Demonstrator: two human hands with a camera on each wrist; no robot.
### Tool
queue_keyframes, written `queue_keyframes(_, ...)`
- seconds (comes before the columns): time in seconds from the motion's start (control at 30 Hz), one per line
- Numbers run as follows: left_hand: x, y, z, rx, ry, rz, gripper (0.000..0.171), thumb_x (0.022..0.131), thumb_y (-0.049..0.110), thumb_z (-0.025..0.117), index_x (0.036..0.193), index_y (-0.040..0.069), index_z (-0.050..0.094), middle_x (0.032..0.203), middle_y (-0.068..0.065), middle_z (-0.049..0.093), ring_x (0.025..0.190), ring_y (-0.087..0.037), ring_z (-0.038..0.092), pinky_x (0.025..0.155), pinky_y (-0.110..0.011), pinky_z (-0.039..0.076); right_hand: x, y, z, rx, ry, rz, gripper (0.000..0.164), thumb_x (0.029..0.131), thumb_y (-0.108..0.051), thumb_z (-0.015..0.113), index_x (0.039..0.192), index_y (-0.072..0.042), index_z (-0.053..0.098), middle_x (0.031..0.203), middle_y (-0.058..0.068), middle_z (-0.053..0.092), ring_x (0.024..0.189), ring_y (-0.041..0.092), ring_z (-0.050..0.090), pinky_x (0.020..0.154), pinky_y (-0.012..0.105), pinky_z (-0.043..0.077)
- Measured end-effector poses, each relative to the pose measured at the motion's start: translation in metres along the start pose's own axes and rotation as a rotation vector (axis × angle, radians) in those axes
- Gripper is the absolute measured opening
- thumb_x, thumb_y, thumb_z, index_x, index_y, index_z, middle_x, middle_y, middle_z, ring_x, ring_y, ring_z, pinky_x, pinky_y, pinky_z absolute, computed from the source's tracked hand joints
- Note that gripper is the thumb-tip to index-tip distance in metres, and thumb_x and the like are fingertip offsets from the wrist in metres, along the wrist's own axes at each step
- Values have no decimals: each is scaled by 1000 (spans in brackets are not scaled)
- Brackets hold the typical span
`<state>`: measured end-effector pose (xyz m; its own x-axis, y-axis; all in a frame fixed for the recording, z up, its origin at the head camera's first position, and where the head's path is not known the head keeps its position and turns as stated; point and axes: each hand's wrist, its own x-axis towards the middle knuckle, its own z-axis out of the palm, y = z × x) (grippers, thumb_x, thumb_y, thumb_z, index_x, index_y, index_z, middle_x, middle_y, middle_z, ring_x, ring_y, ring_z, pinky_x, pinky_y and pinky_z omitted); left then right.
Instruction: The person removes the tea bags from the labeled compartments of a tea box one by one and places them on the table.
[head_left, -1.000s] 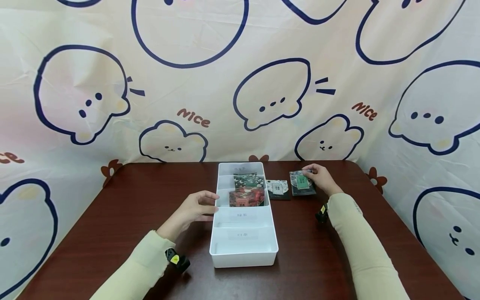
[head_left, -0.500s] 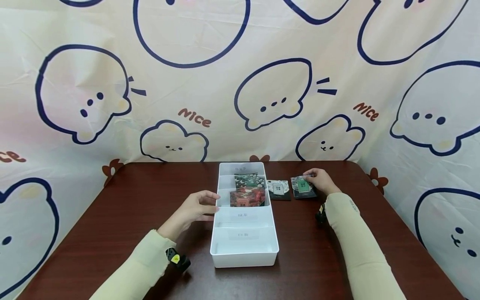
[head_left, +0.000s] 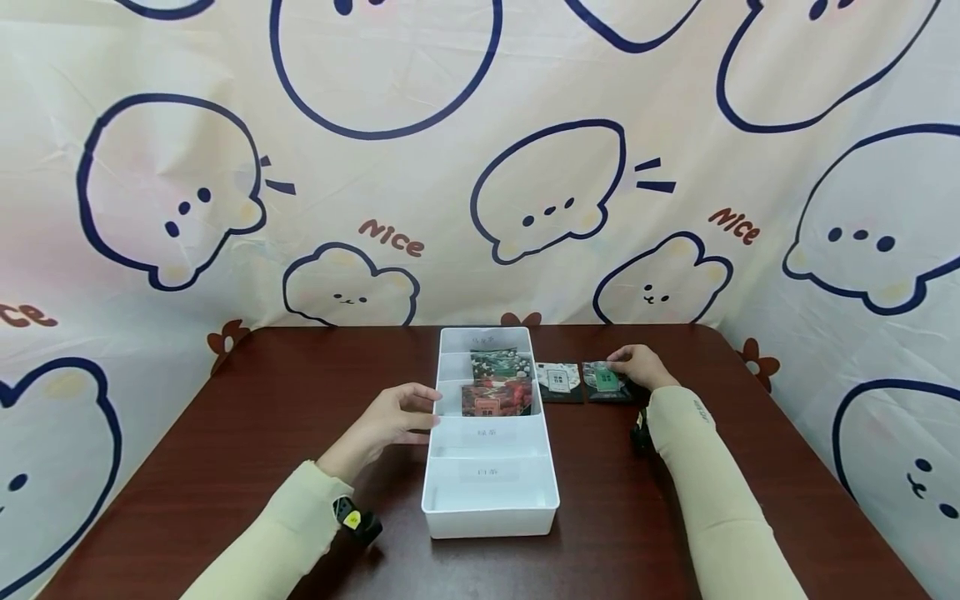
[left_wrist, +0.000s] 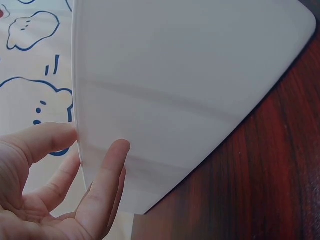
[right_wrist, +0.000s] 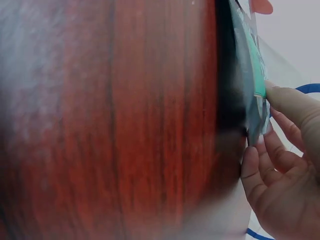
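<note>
Dark wooden counter [head_left: 300, 392] underneath everything. White divided tray [head_left: 491, 523] lengthwise near its middle, presumably so either side is reachable. Hands well apart. Left hand [head_left: 393, 417]: fingers loosely bent, tips against the tray's left rim and outer wall, no clamp; likely light steadying. Right hand [head_left: 641, 367]: thumb and fingers pinch the green-labelled packet [head_left: 602, 380] at its right side, over the counter; an edge hold probably suits something so thin. White-labelled packet [head_left: 558, 383] just beside the tray's right wall. Red packet [head_left: 498, 400] and flowered packet [head_left: 498, 364] in separate compartments, dividers keeping them apart. Paper labels [head_left: 487, 472] apparently mark compartments; writing too small to read.
</note>
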<state>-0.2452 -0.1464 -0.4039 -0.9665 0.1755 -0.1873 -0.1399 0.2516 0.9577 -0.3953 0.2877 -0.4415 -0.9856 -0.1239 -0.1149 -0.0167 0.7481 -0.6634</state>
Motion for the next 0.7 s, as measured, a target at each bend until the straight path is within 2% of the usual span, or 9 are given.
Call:
queue_keyframes(0.4,-1,-1,0,-1,1,8,41,84,6,72,122,-1,58,123,-27,54,89,-23,66,77,-44,60,3,0,1,0,-9,18,25,95,-23,62,107,-2,68,115,21,60,96,31,56,80,42,49)
queue_keyframes(0.7,1,-1,1,-12,-5,9,41,85,4,71,123,-1,57,123,-27,54,89,-24,66,78,-43,60,1,-1,3,-16,10,18,26,95,-22,62,109,-1,67,125,24,57,98,32,54,79,41,47)
